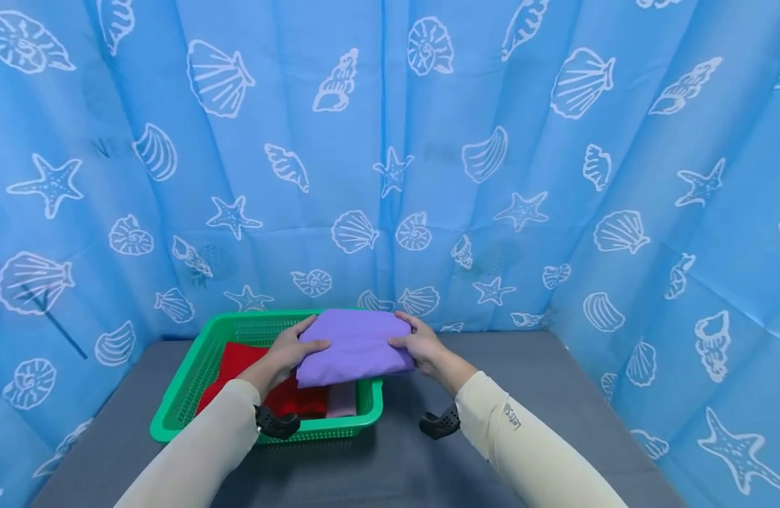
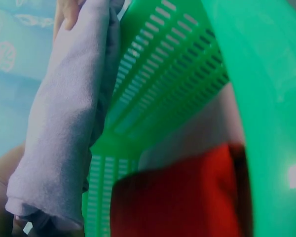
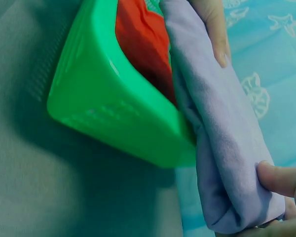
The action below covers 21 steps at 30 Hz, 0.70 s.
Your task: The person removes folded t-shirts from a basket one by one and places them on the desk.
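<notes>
A folded purple cloth (image 1: 358,346) is held up between both hands, over the right end of a green plastic basket (image 1: 189,381). My left hand (image 1: 286,351) grips its left edge, thumb on top and the other fingers beneath. At the right edge my right hand (image 1: 428,347) pinches it the same way. In the right wrist view the folded layers of the purple cloth (image 3: 222,118) show along its near side. Inside the basket lie a red cloth (image 1: 237,360) and a pale pinkish cloth (image 1: 342,400), partly hidden by the purple one.
The basket stands on a grey-covered table (image 1: 491,423), toward its left side. A blue curtain (image 1: 390,176) with white shells and starfish hangs behind and at both sides. A black wrist device (image 1: 440,423) is strapped on each arm.
</notes>
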Each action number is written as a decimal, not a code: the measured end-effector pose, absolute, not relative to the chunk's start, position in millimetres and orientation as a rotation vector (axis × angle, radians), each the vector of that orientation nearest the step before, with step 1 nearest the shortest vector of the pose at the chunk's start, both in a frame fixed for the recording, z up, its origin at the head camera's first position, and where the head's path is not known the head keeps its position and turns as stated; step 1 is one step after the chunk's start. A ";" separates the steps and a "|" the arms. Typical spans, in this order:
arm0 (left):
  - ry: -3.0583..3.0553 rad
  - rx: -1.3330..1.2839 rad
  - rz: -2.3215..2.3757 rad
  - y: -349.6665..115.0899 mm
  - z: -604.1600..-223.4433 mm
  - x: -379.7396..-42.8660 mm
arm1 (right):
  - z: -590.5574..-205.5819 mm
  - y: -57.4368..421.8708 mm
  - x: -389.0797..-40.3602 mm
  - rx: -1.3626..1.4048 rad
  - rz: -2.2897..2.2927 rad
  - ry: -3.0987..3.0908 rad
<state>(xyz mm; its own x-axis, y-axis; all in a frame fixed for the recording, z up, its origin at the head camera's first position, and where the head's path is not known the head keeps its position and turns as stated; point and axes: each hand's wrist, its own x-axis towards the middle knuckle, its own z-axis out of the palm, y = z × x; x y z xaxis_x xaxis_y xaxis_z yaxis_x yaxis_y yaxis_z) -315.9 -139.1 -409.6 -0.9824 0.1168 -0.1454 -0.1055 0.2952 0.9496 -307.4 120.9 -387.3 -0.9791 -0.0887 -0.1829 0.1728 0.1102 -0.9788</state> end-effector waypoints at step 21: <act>2.403 -0.016 1.834 -67.5 -412.4 -333.7 | -390.6 183.4 -320.3 0.192 -1.994 2.245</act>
<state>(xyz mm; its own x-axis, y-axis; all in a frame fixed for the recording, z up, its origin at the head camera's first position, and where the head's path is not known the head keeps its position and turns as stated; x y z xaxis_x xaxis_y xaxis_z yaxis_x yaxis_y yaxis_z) -333.7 -67.5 -412.4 -0.9929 0.0632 -0.1005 -0.0803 0.2665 0.9605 -320.3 183.4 -390.6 -0.9831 0.0073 -0.1827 0.1823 0.1175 -0.9762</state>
